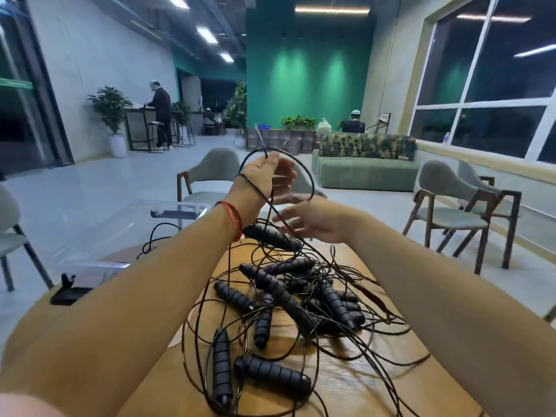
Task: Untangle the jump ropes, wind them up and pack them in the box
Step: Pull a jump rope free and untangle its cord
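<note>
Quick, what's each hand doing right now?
Left hand: raised, grips a loop of jump rope.
Right hand: open, fingers straight, blurred; holds nothing that shows.

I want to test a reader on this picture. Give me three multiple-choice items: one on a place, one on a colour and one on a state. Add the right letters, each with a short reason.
1. Where does the clear box stand?
A. To the left of the tangled ropes
B. On the floor
C. On a chair

2. What colour are the rope handles?
A. Red
B. Black
C. White

3. What is the left hand doing?
A. It hangs idle at the person's side
B. It grips a handle
C. It holds a rope loop up above the pile

Answers:
1 A: the box sits left of the pile, at the same level as it.
2 B: every handle in view is black.
3 C: the hand is raised and its fingers pinch the thin loop.
</note>
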{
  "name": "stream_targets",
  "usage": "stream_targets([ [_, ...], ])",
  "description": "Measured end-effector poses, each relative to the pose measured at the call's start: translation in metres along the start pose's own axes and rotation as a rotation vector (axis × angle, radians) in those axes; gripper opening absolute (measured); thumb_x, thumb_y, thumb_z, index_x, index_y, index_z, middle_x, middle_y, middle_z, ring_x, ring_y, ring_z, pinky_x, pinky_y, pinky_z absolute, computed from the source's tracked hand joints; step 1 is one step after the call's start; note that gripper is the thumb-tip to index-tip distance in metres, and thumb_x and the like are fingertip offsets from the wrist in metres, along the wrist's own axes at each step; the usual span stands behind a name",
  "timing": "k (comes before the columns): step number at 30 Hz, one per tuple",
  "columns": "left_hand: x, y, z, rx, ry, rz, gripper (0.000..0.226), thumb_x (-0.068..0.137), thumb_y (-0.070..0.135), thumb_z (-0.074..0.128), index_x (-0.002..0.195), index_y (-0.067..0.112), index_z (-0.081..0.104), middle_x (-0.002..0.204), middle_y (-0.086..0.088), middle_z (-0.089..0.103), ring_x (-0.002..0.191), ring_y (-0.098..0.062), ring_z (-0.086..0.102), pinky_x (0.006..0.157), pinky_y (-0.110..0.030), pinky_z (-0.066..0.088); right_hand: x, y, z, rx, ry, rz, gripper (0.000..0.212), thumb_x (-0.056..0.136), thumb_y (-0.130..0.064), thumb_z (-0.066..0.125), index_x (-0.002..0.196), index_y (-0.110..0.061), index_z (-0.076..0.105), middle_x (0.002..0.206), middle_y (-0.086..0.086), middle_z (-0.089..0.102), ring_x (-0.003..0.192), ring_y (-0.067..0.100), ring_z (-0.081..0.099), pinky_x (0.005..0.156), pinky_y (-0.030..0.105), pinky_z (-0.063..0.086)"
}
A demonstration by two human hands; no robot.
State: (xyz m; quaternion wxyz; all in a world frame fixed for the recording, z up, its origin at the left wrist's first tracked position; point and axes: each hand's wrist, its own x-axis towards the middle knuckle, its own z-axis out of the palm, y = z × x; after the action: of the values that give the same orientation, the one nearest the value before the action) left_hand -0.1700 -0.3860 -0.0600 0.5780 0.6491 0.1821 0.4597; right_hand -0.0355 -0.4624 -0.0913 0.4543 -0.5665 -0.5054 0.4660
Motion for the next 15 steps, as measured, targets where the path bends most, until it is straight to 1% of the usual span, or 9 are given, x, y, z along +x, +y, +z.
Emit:
stream_targets([
  [3, 0.001, 0.001, -0.002, 0.069, -0.066, 0.051, 0.037, 0.115, 0.027, 0.037, 0.105, 0.008, 0.068, 0.091, -0.004, 0.074, 0.081, -0.014, 0.072, 0.076, -0.026, 0.059, 0.003, 0.003, 0.016, -0.377, 0.037, -0.08, 0.016, 0.106, -0.024, 0.067, 0.114, -0.02, 0.08, 0.093, -0.004, 0.075, 0.064, 0.007, 0.059, 0.058, 0.026, 0.046],
  [5, 0.003, -0.003, -0.01, 0.216, -0.05, 0.117, 0.03, 0.113, 0.036, 0.043, 0.109, 0.018, 0.067, 0.099, -0.002, 0.074, 0.086, -0.018, 0.071, 0.077, -0.034, 0.059, 0.002, -0.012, 0.022, -0.497, 0.173, -0.148, 0.019, 0.107, -0.022, 0.062, 0.11, -0.014, 0.079, 0.096, 0.001, 0.078, 0.066, 0.009, 0.06, 0.055, 0.025, 0.048],
  [6, 0.004, -0.005, -0.015, 0.273, -0.041, 0.114, 0.029, 0.111, 0.04, 0.047, 0.105, 0.019, 0.066, 0.097, -0.003, 0.072, 0.08, -0.019, 0.069, 0.072, -0.041, 0.057, 0.001, -0.023, 0.022, -0.479, 0.247, -0.191, 0.02, 0.108, -0.021, 0.06, 0.109, -0.011, 0.077, 0.094, 0.003, 0.077, 0.067, 0.011, 0.061, 0.052, 0.023, 0.048],
  [8, 0.0, -0.009, -0.018, 0.265, -0.074, 0.078, 0.036, 0.111, 0.04, 0.046, 0.096, 0.012, 0.064, 0.087, -0.008, 0.066, 0.069, -0.015, 0.068, 0.062, -0.039, 0.054, -0.002, -0.042, 0.018, -0.348, 0.328, -0.29, 0.024, 0.108, -0.025, 0.061, 0.107, -0.006, 0.075, 0.087, 0.005, 0.073, 0.064, 0.013, 0.06, 0.048, 0.021, 0.046],
  [10, -0.016, -0.017, -0.017, 0.251, -0.159, 0.02, 0.05, 0.111, 0.049, 0.039, 0.113, 0.008, 0.067, 0.093, -0.008, 0.067, 0.077, -0.016, 0.068, 0.061, -0.028, 0.056, -0.005, -0.063, 0.013, -0.244, 0.345, -0.396, 0.027, 0.108, -0.03, 0.062, 0.098, -0.007, 0.074, 0.083, 0.009, 0.069, 0.06, 0.015, 0.057, 0.047, 0.024, 0.045],
  [11, -0.027, -0.021, -0.017, 0.259, -0.17, -0.063, 0.054, 0.11, 0.055, 0.036, 0.121, 0.011, 0.066, 0.095, -0.008, 0.067, 0.079, -0.019, 0.065, 0.059, -0.026, 0.054, -0.008, -0.074, 0.009, -0.176, 0.37, -0.451, 0.029, 0.108, -0.031, 0.062, 0.092, -0.01, 0.073, 0.078, 0.007, 0.067, 0.057, 0.014, 0.054, 0.048, 0.024, 0.044],
  [13, -0.039, -0.044, -0.034, 0.607, -0.279, -0.114, 0.054, 0.109, 0.058, 0.035, 0.116, 0.015, 0.066, 0.096, -0.007, 0.068, 0.081, -0.022, 0.061, 0.065, -0.03, 0.05, -0.013, -0.103, -0.003, 0.017, 0.428, -0.505, 0.031, 0.109, -0.03, 0.06, 0.084, -0.012, 0.068, 0.065, -0.002, 0.059, 0.048, 0.009, 0.048, 0.047, 0.022, 0.041],
  [14, -0.041, -0.06, -0.045, 0.863, -0.368, -0.052, 0.049, 0.108, 0.058, 0.038, 0.112, 0.018, 0.066, 0.099, -0.005, 0.07, 0.086, -0.023, 0.064, 0.072, -0.031, 0.05, -0.018, -0.119, -0.009, 0.076, 0.452, -0.499, 0.032, 0.11, -0.03, 0.059, 0.084, -0.013, 0.067, 0.064, -0.004, 0.057, 0.047, 0.009, 0.049, 0.047, 0.022, 0.042],
  [15, -0.05, -0.064, -0.047, 1.033, -0.407, -0.016, 0.043, 0.107, 0.057, 0.042, 0.112, 0.021, 0.066, 0.102, -0.004, 0.071, 0.093, -0.022, 0.066, 0.079, -0.032, 0.051, -0.023, -0.133, -0.015, 0.083, 0.475, -0.487, 0.033, 0.11, -0.033, 0.058, 0.085, -0.014, 0.067, 0.067, -0.004, 0.057, 0.049, 0.01, 0.052, 0.05, 0.024, 0.046],
])
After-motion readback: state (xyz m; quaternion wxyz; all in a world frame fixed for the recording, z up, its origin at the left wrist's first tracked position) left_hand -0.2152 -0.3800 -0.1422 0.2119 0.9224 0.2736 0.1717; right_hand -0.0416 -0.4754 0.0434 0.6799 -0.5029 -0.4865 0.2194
